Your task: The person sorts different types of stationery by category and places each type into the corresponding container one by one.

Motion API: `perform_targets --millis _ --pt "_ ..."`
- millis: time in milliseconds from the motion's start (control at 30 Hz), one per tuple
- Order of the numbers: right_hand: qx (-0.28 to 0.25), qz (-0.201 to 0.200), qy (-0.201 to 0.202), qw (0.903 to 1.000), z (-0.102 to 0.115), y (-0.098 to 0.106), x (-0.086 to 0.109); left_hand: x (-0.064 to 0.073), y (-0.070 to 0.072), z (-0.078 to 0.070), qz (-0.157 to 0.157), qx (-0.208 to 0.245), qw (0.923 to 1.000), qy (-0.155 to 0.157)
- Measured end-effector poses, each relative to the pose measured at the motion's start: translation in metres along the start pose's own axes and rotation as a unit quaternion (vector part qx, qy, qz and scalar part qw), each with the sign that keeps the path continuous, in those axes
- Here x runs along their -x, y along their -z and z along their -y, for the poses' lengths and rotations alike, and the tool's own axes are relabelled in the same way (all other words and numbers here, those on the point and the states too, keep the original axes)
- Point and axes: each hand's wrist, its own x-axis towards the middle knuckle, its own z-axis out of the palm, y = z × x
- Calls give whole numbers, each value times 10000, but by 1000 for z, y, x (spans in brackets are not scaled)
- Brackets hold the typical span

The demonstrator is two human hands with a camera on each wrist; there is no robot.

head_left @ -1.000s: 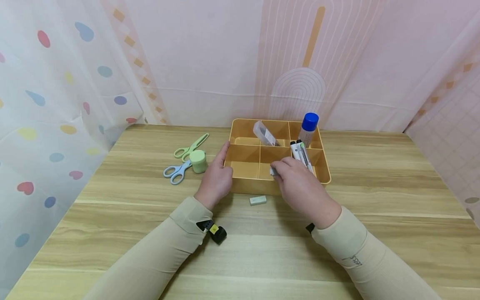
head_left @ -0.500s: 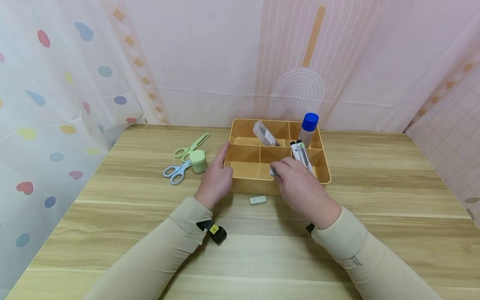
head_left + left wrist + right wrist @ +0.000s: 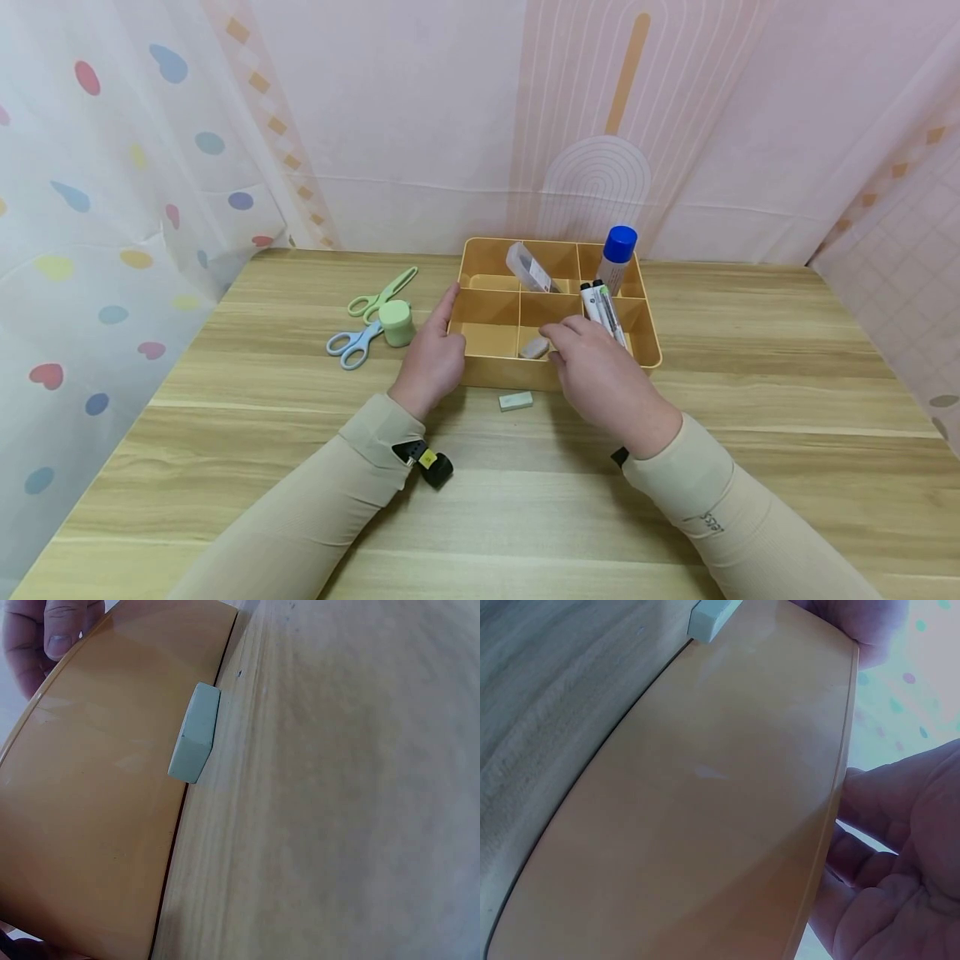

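A yellow divided organizer box [image 3: 491, 372] stands on the table. My left hand [image 3: 431, 367] rests against its left side, index finger stretched along the wall. My right hand [image 3: 600, 371] is over the front middle compartment, fingers reaching over the front rim and holding nothing visible. Just left of those fingertips, a whitish rounded eraser [image 3: 535, 347] sits in that compartment. In front of the box lies a pale green block eraser [image 3: 516, 402]; the left wrist view shows this block eraser [image 3: 196, 735] close to the front wall. Part of the right fingers is hidden behind the rim in the right wrist view.
In the box are a clear plastic case [image 3: 531, 268], a blue-capped glue bottle [image 3: 617, 258] and black-capped markers [image 3: 602, 310]. Left of it lie green scissors [image 3: 382, 294], blue scissors [image 3: 356, 343] and a small green lidded jar [image 3: 397, 323]. A patterned curtain hangs behind the table.
The right hand has let go of the whitish eraser, which now sits in the front middle compartment. The left hand and the box have stayed in place.
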Motion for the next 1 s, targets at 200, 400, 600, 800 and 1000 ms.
perform_targets --millis 200,400,600,800,1000 --pt "-30 40 -23 10000 0 0 1 0 0 0 -1 13 10000 34" --pt "-122 -160 145 9997 4 2 3 0 0 0 14 27 10000 8" --pt "-208 -497 664 9963 11 1 5 0 0 0 -5 14 10000 7" --pt "-106 -624 1159 9912 21 0 10 0 0 0 -13 -4 10000 12" --pt "33 -448 1539 9871 30 -4 13 0 0 1 -47 -18 10000 24"
